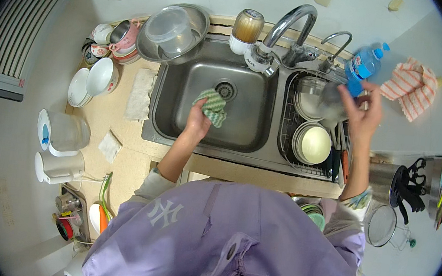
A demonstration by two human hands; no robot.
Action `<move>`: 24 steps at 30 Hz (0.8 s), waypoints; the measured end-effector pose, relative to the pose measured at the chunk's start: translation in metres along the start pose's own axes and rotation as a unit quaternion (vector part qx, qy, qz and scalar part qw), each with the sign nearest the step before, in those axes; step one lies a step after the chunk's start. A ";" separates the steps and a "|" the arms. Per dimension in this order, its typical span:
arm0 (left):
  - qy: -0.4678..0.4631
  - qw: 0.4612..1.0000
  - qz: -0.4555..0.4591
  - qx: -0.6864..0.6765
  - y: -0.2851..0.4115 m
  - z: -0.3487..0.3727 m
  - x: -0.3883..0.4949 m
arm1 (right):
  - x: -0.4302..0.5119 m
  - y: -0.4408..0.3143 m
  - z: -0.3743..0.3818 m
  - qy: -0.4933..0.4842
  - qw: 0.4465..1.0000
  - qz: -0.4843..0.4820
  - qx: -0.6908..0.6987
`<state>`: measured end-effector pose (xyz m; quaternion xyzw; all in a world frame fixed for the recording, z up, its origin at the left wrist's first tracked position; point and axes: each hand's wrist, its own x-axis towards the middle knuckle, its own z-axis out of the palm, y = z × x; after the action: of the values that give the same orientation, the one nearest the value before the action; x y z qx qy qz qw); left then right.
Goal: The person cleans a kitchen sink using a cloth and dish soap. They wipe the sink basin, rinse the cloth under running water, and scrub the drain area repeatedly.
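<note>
My left hand [199, 120] grips a crumpled green-and-white patterned cloth [213, 106] over the stainless steel sink basin [242, 130], just below its drain. Over the right side of the dish rack [284, 145], my right hand [361, 109] is raised beside a blurred, greyish rounded thing [333, 101]; whether the fingers hold it cannot be told. A blue plastic bottle [362, 68] stands just behind that hand. White bowls are stacked in the rack, a pale yellow bowl [316, 145] on top of the front stack, with utensils to their right.
A chrome faucet [289, 21] with a water filter [247, 30] rises behind the sink. At the back left, a steel basin [201, 23] holds a plastic tub [169, 30]. Bowls [102, 77] and a pitcher [70, 134] line the left counter. A striped towel [411, 88] hangs at right.
</note>
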<state>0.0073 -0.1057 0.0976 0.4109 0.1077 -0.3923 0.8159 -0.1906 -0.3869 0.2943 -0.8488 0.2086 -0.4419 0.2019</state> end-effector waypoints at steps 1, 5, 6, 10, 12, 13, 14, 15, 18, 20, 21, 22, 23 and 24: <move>0.019 1.000 0.013 0.013 -0.004 0.006 -0.002 | -0.018 -0.008 0.006 -0.028 0.998 0.041 0.026; 0.030 0.997 0.035 0.056 -0.010 0.037 -0.014 | -0.077 -0.034 0.023 -0.078 0.986 0.112 0.096; 0.021 0.997 0.028 0.069 -0.009 0.046 -0.020 | -0.087 -0.038 0.026 -0.081 0.985 0.118 0.099; -0.123 0.985 0.035 0.115 -0.012 0.066 -0.032 | -0.122 -0.047 0.050 -0.106 0.965 0.195 0.139; -0.209 0.975 0.021 0.074 -0.012 0.081 -0.044 | -0.124 -0.053 0.054 -0.082 0.974 0.165 0.135; -0.248 0.968 0.007 0.037 -0.013 0.087 -0.050 | -0.124 -0.057 0.056 -0.070 0.977 0.150 0.132; -0.285 0.958 -0.008 -0.001 -0.015 0.091 -0.054 | -0.125 -0.061 0.059 -0.070 0.971 0.170 0.153; -0.318 0.948 -0.012 -0.018 -0.017 0.096 -0.056 | -0.126 -0.058 0.061 -0.068 0.981 0.130 0.129; -0.395 0.917 -0.012 -0.064 -0.026 0.099 -0.053 | -0.129 -0.050 0.068 -0.102 0.990 0.070 0.062; -0.417 0.908 0.030 0.009 -0.033 0.089 -0.041 | -0.136 -0.049 0.071 -0.135 0.988 0.049 0.058; -0.423 0.899 0.065 0.094 -0.031 0.090 -0.041 | -0.140 -0.047 0.072 -0.152 0.986 0.041 0.056; -0.410 0.863 0.124 0.268 -0.015 0.106 -0.054 | -0.143 -0.044 0.073 -0.182 0.978 0.066 0.083; -0.384 0.795 0.180 0.433 -0.006 0.113 -0.060 | -0.147 -0.042 0.075 -0.182 0.973 0.095 0.104; -0.423 0.740 0.240 0.465 -0.002 0.114 -0.057 | -0.149 -0.043 0.079 -0.183 0.967 0.119 0.129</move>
<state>-0.0494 -0.1609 0.1975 0.5433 -0.5468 -0.3179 0.5521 -0.1955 -0.2597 0.1759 -0.8510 0.2090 -0.2749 0.3958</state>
